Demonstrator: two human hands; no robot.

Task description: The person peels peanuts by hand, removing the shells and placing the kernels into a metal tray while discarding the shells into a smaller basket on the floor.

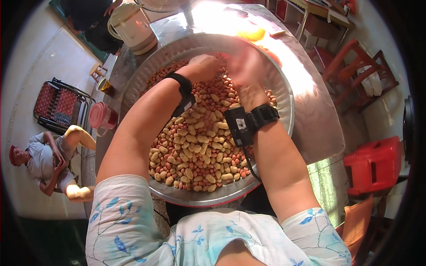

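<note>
A wide round metal pan with a fluted wall stands in front of me. Unshelled peanuts lie thick over its near and middle part, mixed with reddish shelled kernels that gather more toward the far side. My left hand reaches to the far part of the pan, down at the kernels; its fingers are turned away from view. Beside it, my right hand is smeared by motion above the kernels. Whether either hand holds a peanut cannot be made out. Each wrist wears a black strap with a small box.
The pan rests on a grey table, sunlit at the far right. An electric kettle stands far left; a pink-lidded jar and a cup stand left. Orange fruit lies behind. A person sits left; red stools stand right.
</note>
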